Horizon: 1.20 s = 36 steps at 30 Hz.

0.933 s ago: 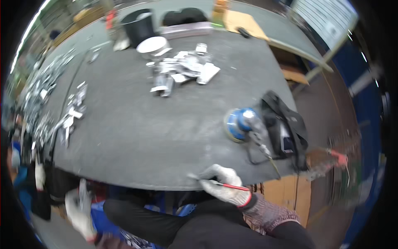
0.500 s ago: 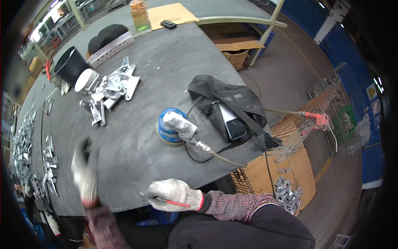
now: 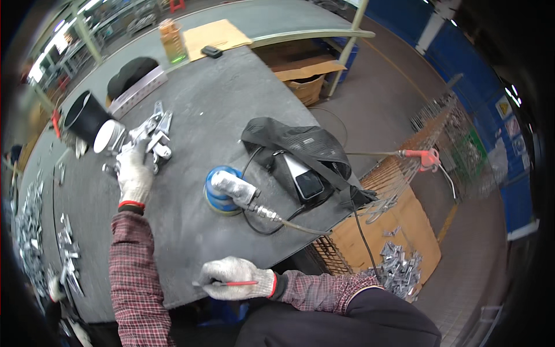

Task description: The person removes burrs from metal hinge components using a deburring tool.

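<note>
My left hand [image 3: 134, 178], in a white knitted glove, reaches out to a pile of silvery metal brackets [image 3: 158, 143] at the far left of the table. Its fingertips are among the near parts; whether they grip one cannot be made out. Close to the table's front edge, my right hand [image 3: 236, 276], gloved alike, is closed round a slim red rod-like tool [image 3: 240, 283], whose tip shows at the left of the fist. Ahead of that hand a blue round sander [image 3: 222, 191] with a silvery body lies on the dark tabletop [image 3: 185, 231].
Beside the pile stand a white tub [image 3: 108, 137] and a black bucket [image 3: 87, 118]. A black mesh bag [image 3: 300, 144] with a phone [image 3: 309, 184] lies at the right. More metal parts [image 3: 70, 248] line the left. An air hose with a red blow gun [image 3: 425, 158] hangs past the right edge.
My left hand has moved forward from the near left of the table to the bracket pile. The right hand keeps its hold on the red tool. The view has shifted slightly.
</note>
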Tool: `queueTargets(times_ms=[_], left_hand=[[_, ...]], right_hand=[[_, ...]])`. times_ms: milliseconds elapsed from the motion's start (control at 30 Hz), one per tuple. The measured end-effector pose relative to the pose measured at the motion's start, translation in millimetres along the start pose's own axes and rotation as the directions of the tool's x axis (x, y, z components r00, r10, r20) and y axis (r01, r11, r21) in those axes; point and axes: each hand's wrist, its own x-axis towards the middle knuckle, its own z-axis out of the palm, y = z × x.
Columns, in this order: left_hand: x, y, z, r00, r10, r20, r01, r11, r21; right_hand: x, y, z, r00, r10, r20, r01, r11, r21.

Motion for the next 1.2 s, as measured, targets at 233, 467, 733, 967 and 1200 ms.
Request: queueTargets(times_ms=[233,467,733,967,1200], left_hand=[[-159,-39,-85,0.997,0.061,-0.054,-0.071,0.974,-0.215],[-283,-30,-104,0.979,-0.149,0.136,0.141,0.988,0.066],[-243,-33,-86,0.955,-0.064,0.290,0.112,0.982,-0.152],[-262,-50,-73,0.963,-0.257,0.077,0.268,0.924,-0.271],[-267,-74,-86,0.960,0.217,0.179,-0.130,0.906,-0.403]], right_hand=[[0,-5,-12,0.995,0.073,-0.064,-0.073,0.997,0.004],[-2,-2,-3,0.984,0.136,-0.116,-0.150,0.982,-0.116],[-1,-8,4,0.967,0.222,-0.124,-0.242,0.952,-0.187],[9,-25,13,0.952,0.247,-0.181,-0.279,0.943,-0.181],[62,-46,44,0.964,0.264,-0.024,-0.254,0.894,-0.370]])
